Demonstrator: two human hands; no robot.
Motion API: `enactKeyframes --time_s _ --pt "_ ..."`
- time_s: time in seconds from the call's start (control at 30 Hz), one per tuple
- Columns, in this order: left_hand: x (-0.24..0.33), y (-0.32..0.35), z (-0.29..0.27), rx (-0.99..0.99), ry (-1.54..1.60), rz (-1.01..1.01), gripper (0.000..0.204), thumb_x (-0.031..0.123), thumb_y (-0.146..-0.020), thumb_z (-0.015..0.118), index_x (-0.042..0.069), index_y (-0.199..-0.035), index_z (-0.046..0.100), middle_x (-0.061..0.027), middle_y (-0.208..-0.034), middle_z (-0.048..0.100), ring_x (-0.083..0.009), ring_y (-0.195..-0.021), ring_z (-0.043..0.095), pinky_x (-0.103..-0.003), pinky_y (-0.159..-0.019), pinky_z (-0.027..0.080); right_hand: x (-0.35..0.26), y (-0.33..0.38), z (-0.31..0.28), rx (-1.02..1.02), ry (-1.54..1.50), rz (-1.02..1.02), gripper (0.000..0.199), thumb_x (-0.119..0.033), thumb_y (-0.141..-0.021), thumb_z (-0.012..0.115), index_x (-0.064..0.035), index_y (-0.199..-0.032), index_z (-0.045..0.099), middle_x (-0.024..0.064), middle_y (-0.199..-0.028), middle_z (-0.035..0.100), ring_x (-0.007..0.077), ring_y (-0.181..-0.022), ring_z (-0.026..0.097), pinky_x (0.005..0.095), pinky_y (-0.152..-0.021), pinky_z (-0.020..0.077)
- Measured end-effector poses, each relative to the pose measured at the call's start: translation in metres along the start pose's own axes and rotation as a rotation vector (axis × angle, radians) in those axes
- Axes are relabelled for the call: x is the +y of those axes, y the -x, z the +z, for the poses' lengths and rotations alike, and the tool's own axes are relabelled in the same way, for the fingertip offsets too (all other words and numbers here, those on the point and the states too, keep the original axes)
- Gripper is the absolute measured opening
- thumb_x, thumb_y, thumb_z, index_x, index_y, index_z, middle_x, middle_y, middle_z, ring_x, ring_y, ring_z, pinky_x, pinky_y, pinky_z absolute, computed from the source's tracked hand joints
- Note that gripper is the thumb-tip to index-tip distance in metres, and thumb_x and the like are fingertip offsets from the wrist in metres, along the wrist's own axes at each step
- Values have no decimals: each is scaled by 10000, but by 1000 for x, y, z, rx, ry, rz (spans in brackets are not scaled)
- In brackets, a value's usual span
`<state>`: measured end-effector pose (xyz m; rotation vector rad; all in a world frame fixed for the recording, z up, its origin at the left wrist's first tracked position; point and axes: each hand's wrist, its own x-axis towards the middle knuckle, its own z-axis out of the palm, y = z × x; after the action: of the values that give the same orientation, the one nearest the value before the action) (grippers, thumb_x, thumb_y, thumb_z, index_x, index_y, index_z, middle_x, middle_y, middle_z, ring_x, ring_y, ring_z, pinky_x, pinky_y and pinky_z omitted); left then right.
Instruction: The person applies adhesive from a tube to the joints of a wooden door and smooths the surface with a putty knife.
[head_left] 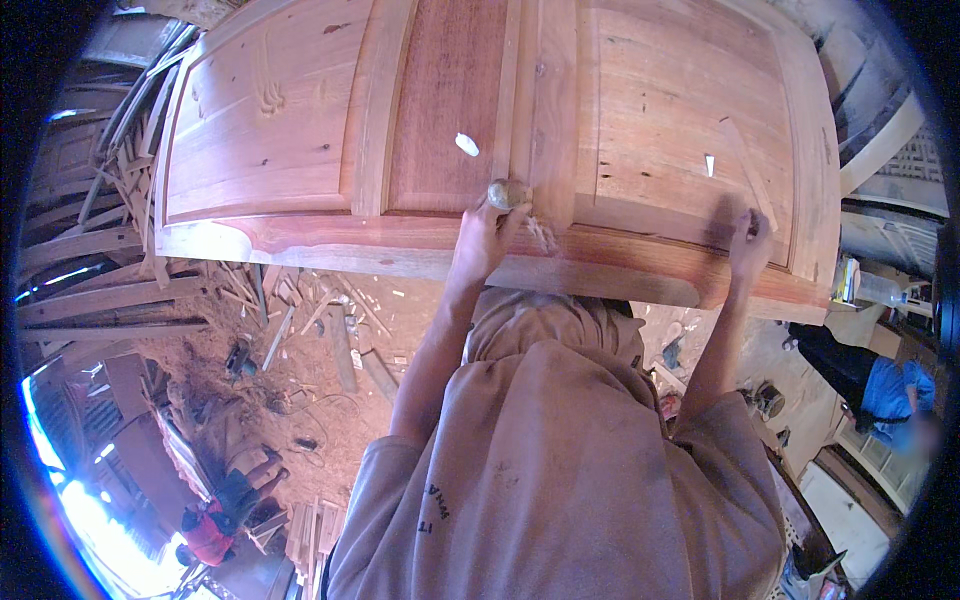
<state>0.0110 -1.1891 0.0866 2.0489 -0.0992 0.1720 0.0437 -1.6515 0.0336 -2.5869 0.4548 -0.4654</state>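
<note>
The left hand (487,225) was closed on a small rounded lump (506,193) pressed against the panelled wooden door (300,110), probably for rubbing a joint, while the right hand (749,245) pinched a thin wooden strip (748,175) on the right panel to steady it.

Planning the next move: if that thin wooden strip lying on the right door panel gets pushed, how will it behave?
The wooden strip looks thin and light, so it would probably slide easily across the panel. Flat-sided, it seems unlikely to roll. The right hand sits near its lower end.
</note>
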Motion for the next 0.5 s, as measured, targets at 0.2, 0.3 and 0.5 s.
enactKeyframes --time_s 0.2,0.3,0.5 --pt "-3 6 -3 -97 9 -37 206 79 -863 691 -22 -1033 636 -207 -961 661 -343 -814 676 -382 -692 533 -16 -68 11 150 400 -245 351 -286 -919 601 -75 -1199 598 189 -1203 607 358 -1006 613 466 -872 488" --pt "-9 7 2 -47 -15 69 232 77 -855 697 -27 -1049 621 -207 -972 657 -354 -820 674 -392 -688 533 -3 -93 35 52 472 -423 371 -316 -906 613 -127 -1225 587 155 -1228 602 361 -1012 608 484 -884 479" --pt "-5 5 1 -47 37 109 249 69 -855 691 -25 -1065 595 -214 -985 640 -388 -825 664 -397 -672 534 -13 -103 42 -282 450 -162 348 -284 -925 583 -193 -1261 570 148 -1281 569 365 -1080 571 515 -888 472"
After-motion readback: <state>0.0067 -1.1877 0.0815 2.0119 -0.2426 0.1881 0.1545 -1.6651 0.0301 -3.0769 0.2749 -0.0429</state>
